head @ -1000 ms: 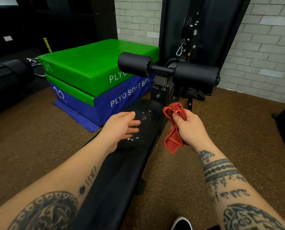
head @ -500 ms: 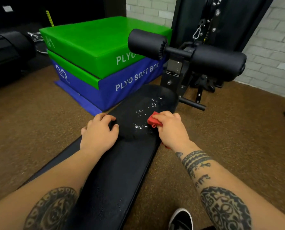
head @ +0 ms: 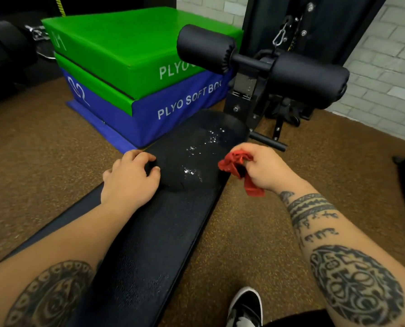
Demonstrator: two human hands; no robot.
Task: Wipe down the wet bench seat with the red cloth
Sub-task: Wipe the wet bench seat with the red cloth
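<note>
A long black bench seat (head: 163, 223) runs from the bottom left up to the middle of the view. Water droplets (head: 203, 147) glisten on its far rounded end. My left hand (head: 130, 180) rests on the seat's left edge with fingers curled over the padding. My right hand (head: 265, 168) hovers at the seat's right edge, fingers closed on a bunched red cloth (head: 238, 166) whose tail hangs down past the edge. The cloth sits just right of the wet patch, and I cannot tell whether it touches the seat.
Two black foam rollers (head: 307, 79) on a metal post stand just beyond the seat's far end. Stacked green and blue plyo soft boxes (head: 135, 67) sit to the left. Brown rubber floor surrounds the bench. A brick wall (head: 390, 57) is at the right; my shoe (head: 246, 305) is at the bottom.
My left hand came down from above the seat and settled on its left edge. My right hand lowered the cloth to the seat, then shifted slightly right, and the cloth loosened.
</note>
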